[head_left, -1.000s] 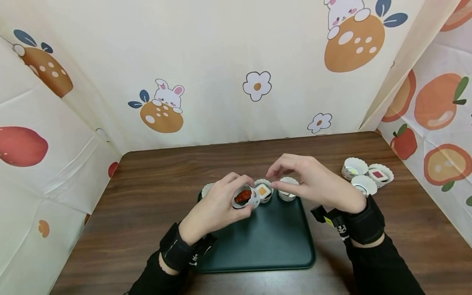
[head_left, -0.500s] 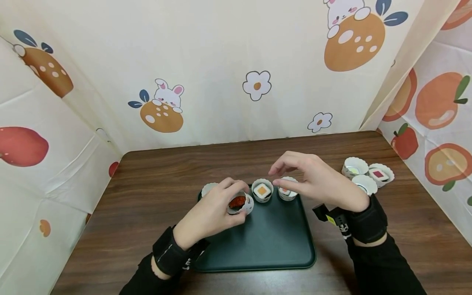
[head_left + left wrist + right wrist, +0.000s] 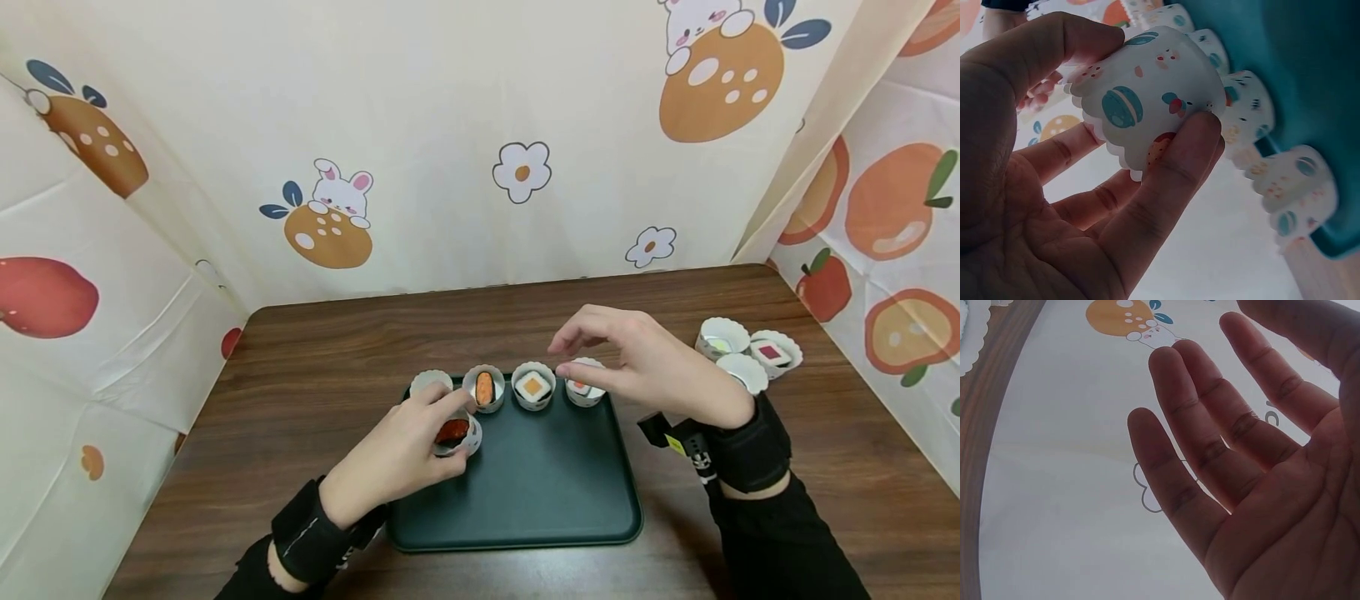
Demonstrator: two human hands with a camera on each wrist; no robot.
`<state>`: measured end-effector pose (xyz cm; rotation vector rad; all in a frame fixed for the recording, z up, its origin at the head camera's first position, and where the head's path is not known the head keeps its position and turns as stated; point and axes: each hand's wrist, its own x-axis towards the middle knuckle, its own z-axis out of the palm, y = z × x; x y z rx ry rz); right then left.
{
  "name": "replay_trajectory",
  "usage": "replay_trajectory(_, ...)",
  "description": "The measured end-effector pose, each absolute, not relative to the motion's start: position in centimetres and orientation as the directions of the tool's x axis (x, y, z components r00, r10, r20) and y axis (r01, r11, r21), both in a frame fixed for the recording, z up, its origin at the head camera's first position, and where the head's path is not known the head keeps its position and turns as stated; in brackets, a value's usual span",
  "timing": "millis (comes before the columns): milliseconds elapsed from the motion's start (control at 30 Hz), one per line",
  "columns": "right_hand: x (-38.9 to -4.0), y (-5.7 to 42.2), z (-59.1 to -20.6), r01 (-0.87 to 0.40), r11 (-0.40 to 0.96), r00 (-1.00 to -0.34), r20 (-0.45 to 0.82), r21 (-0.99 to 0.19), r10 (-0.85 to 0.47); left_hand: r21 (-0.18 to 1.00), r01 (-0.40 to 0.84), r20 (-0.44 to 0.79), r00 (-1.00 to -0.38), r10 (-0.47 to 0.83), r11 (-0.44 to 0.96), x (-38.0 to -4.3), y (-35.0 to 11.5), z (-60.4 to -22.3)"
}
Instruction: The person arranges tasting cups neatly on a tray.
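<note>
In the head view my left hand [image 3: 390, 457] grips a scalloped paper baking cup [image 3: 471, 440] by its sides, over the left part of a dark green tray [image 3: 525, 487]. A dark red piece of toy-like sushi [image 3: 452, 431] sits in it. The left wrist view shows thumb and fingers pinching the printed cup [image 3: 1154, 100]. Along the tray's far edge stand a cup [image 3: 431, 380] at the left, a cup with orange-topped sushi [image 3: 485, 388], one with a yellow-centred roll [image 3: 533, 387], and a cup [image 3: 583, 397] at the right. My right hand [image 3: 645, 362] hovers beside that last one, fingers relaxed, holding nothing.
Three more paper cups [image 3: 776, 353] stand grouped at the back right of the brown wooden table [image 3: 330, 350]. One contains a roll with a dark red centre. A printed curtain [image 3: 442, 125] rises behind the table, and others hang at both sides.
My left hand has carried the cup with the dark red sushi left and toward me, uncovering the cup with orange-topped sushi. My right hand has barely moved.
</note>
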<state>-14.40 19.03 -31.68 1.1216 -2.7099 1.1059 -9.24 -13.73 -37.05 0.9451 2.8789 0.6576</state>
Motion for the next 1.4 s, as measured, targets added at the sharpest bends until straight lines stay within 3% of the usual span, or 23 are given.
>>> replay_trajectory(933,-14.5,19.3,-31.8,-0.6,0.515,-0.761,0.241,-0.612,-0.602,0.426,0.504,0.009,-0.833,0.554,0.751,-8.0,-15.9,-39.9)
replay_trajectory(1400,-14.4,19.4,-31.9,-0.595,0.512,-0.764,0.24,-0.619,-0.599,0.381,0.497,-0.038,-0.834,0.55,0.78,-8.1,-15.5,-40.2)
